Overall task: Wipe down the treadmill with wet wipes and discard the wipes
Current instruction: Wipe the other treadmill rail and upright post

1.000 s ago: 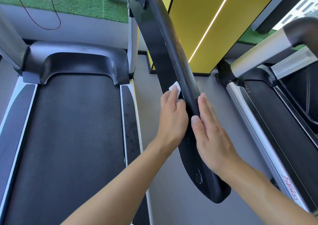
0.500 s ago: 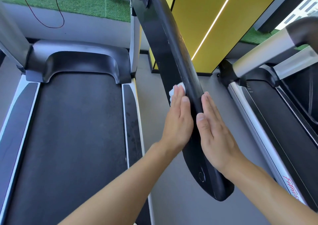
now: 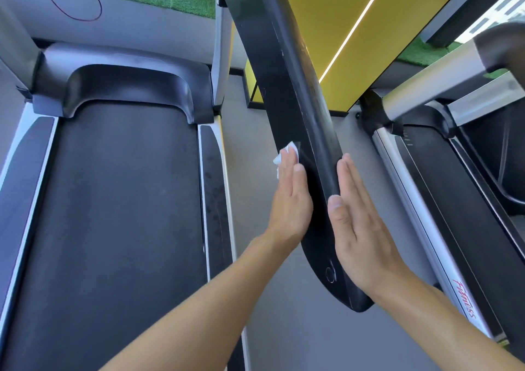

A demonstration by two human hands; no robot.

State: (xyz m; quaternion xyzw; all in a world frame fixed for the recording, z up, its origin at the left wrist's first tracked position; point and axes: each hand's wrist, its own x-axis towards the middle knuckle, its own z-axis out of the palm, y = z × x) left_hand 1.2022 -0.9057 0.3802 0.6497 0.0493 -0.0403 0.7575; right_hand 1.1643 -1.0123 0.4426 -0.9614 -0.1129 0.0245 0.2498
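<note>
Fills the left half of the scene as the treadmill (image 3: 113, 200): dark belt running near to far, motor hood at the far end. Shows speckled marks along the right side rail (image 3: 213, 194), so probably not wiped there yet. Risks being passed over if all the effort goes to the bar above.

Slants from the far top down to near centre as the black handrail (image 3: 298, 115), glossy, rounded end nearest. Sits sandwiched between both hands. Takes pressure on its two flat faces only, so could end up with a missed strip along the top edge, or with streaks where moisture thins out.

Lies flat against the handrail's right face as the right hand (image 3: 358, 228), fingers straight and together, holding nothing. Looks like a brace against the push from the other side. Could print bare-skin smears onto a face meant to be clean.

Lies flat on the left face as the left hand (image 3: 289, 200), fingers straight, pressing rather than curling round anything.

Peeks out white and bunched past those fingertips as the wet wipe (image 3: 284, 155), pinned against the handrail's left face. Depends on pressure alone, with no pinch. Could slide free on a fast stroke and drop to the grey floor (image 3: 278, 336) or onto the side rail. Could also bunch up further, leaving bare fingers to do the rubbing.
</note>
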